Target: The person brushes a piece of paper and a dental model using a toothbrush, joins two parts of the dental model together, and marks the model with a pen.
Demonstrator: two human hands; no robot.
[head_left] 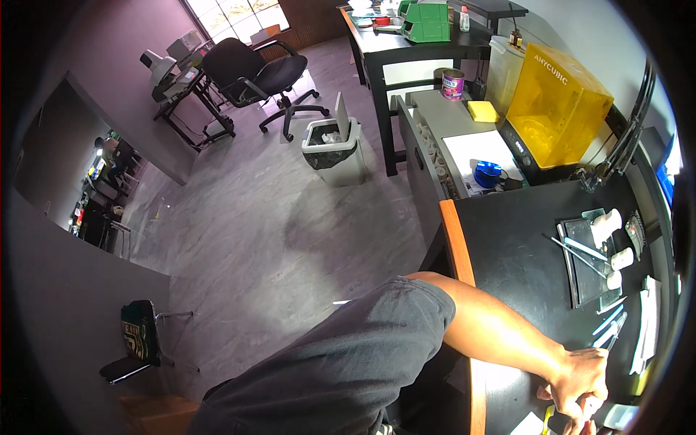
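Observation:
My left arm, in a dark grey sleeve [341,362], stretches across to the black table [500,246] on the right. At the lower right my left hand [581,373] is closed, its fingers bent downward round something too small to make out. Just below it, the fingertips of my right hand [582,428] show at the picture's edge, drawn together close to the left fingers; the rest of that hand is cut off. Beside the hands lie a yellow thing [549,418], partly out of view, and a white sheet [528,424]. Slim brush-like tools [611,330] lie beyond the left hand.
A dark tray [576,279] carries sticks and white bottles [606,226]. A clear container [621,416] stands near the hands. Farther off are a yellow transparent box [562,105], a blue device [489,174], a trash bin [341,170], an office chair [250,69] and a folding chair [141,333].

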